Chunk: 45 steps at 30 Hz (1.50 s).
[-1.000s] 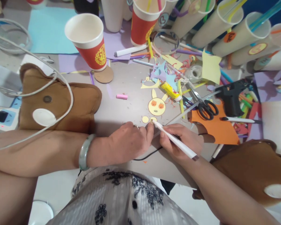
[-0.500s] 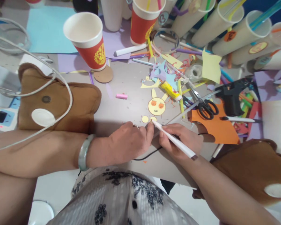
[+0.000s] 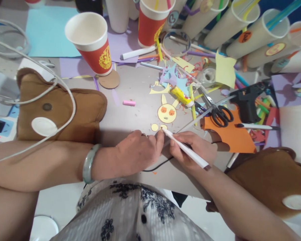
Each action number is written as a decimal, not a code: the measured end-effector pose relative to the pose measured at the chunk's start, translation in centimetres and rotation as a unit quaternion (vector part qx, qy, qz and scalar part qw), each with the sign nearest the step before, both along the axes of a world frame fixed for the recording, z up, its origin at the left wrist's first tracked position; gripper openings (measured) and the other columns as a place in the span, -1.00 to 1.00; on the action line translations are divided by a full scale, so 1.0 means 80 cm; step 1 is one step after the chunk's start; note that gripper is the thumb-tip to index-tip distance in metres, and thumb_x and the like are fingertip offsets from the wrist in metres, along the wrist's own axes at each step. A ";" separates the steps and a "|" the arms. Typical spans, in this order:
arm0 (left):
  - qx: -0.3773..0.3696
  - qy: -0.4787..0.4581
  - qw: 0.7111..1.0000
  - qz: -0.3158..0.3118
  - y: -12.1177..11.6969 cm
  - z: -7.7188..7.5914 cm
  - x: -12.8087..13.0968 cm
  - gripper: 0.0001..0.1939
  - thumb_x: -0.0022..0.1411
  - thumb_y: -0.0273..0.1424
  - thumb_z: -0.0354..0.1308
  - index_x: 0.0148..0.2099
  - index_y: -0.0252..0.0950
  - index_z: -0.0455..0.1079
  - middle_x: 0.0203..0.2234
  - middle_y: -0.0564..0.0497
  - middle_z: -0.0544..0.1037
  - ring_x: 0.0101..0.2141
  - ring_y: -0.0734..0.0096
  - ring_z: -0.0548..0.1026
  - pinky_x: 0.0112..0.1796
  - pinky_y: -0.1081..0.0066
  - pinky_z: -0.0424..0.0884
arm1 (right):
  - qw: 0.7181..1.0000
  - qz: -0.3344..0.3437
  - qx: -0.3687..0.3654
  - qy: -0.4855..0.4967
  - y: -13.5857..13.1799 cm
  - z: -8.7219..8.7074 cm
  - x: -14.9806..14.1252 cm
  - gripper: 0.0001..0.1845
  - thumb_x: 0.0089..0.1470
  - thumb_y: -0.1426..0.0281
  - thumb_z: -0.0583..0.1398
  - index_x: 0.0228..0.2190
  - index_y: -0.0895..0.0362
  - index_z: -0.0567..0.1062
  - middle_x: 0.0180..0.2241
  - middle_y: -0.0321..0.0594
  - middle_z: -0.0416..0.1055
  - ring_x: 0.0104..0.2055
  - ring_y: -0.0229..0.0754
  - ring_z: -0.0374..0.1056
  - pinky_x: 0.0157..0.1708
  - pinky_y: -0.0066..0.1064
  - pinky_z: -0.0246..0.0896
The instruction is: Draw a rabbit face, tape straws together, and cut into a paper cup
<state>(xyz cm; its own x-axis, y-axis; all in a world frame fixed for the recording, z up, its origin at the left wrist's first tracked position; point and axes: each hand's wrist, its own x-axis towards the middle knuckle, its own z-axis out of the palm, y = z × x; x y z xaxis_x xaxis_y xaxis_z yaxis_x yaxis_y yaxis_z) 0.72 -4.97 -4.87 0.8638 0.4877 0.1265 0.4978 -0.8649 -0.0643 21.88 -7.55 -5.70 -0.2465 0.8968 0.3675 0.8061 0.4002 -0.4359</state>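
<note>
My right hand grips a white marker pen, and the pen's tip rests on a small yellow paper oval on the grey table. My left hand, fingers curled, presses a fingertip on that oval's edge and pins it down; a green bangle sits on the wrist. A second small yellow oval lies just to the left. Beyond them is a yellow paper rabbit face with orange cheeks and ears.
Red paper cups stand at the back, white cups with straws lie at the right. Scissors, a black glue gun, a glue stick, orange paper, a pink eraser and scraps litter the table. Brown bear cushions flank me.
</note>
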 end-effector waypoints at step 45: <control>0.021 -0.001 1.000 0.009 -0.002 0.004 -0.001 -0.58 0.44 -0.39 0.06 0.20 -0.56 0.44 -0.60 0.06 0.41 -0.64 0.45 0.39 -0.52 0.38 0.19 | 0.997 0.002 0.075 0.025 0.000 0.001 -0.001 -0.92 0.17 0.40 0.28 -0.32 0.04 0.45 -0.45 -0.29 0.62 -0.54 -0.23 0.52 -0.64 -0.46 0.25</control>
<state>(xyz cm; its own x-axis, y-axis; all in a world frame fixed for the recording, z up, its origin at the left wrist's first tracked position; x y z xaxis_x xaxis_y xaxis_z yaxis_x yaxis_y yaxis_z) 0.67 -5.13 -4.55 0.8542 0.4983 0.1486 0.5142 -0.8519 -0.0989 21.84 -7.58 -5.65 -0.2289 0.8294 0.5096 0.7833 0.4678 -0.4094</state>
